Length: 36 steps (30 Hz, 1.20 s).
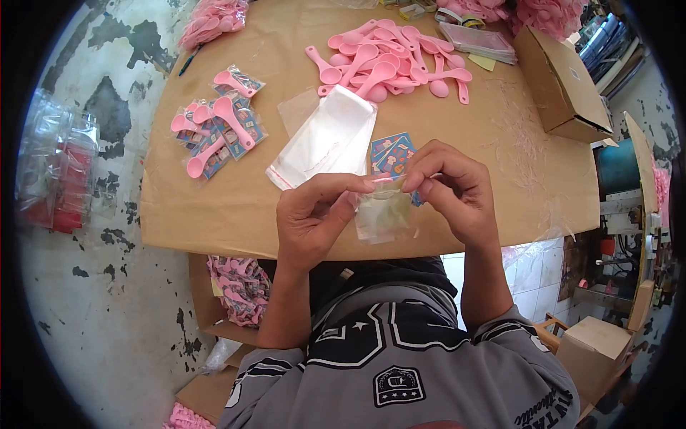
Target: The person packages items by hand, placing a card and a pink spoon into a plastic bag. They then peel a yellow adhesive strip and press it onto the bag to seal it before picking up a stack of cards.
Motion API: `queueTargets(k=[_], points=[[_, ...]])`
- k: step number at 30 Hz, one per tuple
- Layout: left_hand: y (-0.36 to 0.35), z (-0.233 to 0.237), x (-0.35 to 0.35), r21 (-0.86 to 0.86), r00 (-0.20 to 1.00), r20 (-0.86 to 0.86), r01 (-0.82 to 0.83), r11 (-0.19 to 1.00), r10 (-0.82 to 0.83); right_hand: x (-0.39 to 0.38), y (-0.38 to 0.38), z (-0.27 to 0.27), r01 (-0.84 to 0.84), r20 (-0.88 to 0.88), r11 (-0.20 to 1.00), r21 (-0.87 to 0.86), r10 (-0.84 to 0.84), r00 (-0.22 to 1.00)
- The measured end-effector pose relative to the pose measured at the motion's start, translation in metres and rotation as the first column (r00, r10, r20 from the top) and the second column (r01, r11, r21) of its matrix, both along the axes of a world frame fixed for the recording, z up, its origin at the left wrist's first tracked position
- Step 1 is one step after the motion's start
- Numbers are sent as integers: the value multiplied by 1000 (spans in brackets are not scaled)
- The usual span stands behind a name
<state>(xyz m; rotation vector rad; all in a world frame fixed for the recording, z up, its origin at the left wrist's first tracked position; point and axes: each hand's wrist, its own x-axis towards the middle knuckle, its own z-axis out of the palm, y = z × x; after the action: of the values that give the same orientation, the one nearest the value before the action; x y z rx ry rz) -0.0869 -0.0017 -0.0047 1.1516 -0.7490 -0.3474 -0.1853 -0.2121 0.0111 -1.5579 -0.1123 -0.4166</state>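
Note:
Between my two hands hangs a small clear plastic bag (384, 213), with something pale greenish showing through it. My left hand (314, 214) pinches its upper left corner between thumb and forefinger. At the upper right corner, my right hand (457, 189) pinches the bag's edge the same way. Just beyond the hands lie several blue printed cards (391, 151), partly covered by my right fingers. To their left is a stack of clear flat bags (329, 132). A heap of pink spoons (382, 64) lies farther back on the table.
Bagged pink spoons with blue cards (218, 125) lie on the brown-covered table (214, 222) at left. A cardboard box (561, 86) stands at the right edge. A filled bag of pink spoons (214, 21) sits at the back left, near a pen (190, 61).

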Motion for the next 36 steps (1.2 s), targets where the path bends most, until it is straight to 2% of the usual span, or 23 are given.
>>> queueTargets(k=[2, 5, 6, 9, 11, 14, 17, 18, 21, 22, 24, 25, 27, 28, 30, 32, 33, 34, 36], points=[[4, -3, 2, 26, 999, 40, -10, 1000, 9, 2, 1, 0, -10, 7, 1000, 14, 10, 1000], [3, -2, 7, 17, 984, 175, 36, 999, -38, -1, 4, 3, 14, -111, 1000, -1, -14, 994], [5, -1, 7, 49, 985, 168, 19, 999, -27, -2, 4, 4, 28, -172, 1000, -13, -29, 985], [10, 0, 8, 98, 987, 162, -22, 995, 6, 2, 8, 1, 22, -200, 1000, 14, -19, 980], [9, -1, 11, 66, 984, 177, -37, 997, 25, 7, 16, 4, 78, -175, 994, 70, -65, 982], [7, -12, 12, 136, 980, 194, -64, 989, 37, 11, 18, 4, 106, -160, 985, 135, -84, 984], [0, 0, -1, 108, 985, -137, -86, 990, 101, 11, 14, 5, 90, -166, 987, 137, -67, 984], [-2, -1, -1, 54, 989, -139, -40, 998, 47, 10, 12, 6, 80, -169, 988, 130, -58, 984], [0, 9, -1, 212, 968, -238, 130, 969, -78, 5, 16, 10, 79, -143, 983, 166, -55, 988], [1, -6, 2, 273, 997, -37, 71, 959, -63, 5, 20, 10, 104, -92, 979, 174, -89, 992], [4, -4, 1, 268, 998, 34, 44, 962, -55, 7, 27, 9, 155, 9, 968, 199, -160, 987], [6, -1, 1, 265, 996, 67, 36, 964, -55, 8, 25, 7, 135, 23, 986, 101, -138, 990], [13, 16, 1, 323, 979, 202, -86, 943, 20, 6, 17, 1, 102, 45, 989, -104, -98, 994], [17, 22, 3, 343, 962, 269, -144, 928, 50, 5, 15, 1, 149, 29, 971, -186, -146, 989], [25, 18, 26, 145, 857, 485, -274, 951, 173, 2, 11, 3, 240, 10, 905, -350, -253, 967], [38, 29, 62, 20, 735, 620, -366, 930, 275, 1, 6, 3, 349, 27, 873, -341, -362, 932], [51, 37, 78, 101, 663, 681, -506, 856, 312, -1, 5, 3, 403, 34, 852, -336, -416, 909], [60, 45, 87, 165, 584, 743, -635, 754, 329, -3, 3, 5, 435, 35, 797, -419, -464, 885], [61, 53, 87, 286, 615, 705, -703, 651, 354, -5, -1, 11, 483, 58, 663, -572, -554, 830]])
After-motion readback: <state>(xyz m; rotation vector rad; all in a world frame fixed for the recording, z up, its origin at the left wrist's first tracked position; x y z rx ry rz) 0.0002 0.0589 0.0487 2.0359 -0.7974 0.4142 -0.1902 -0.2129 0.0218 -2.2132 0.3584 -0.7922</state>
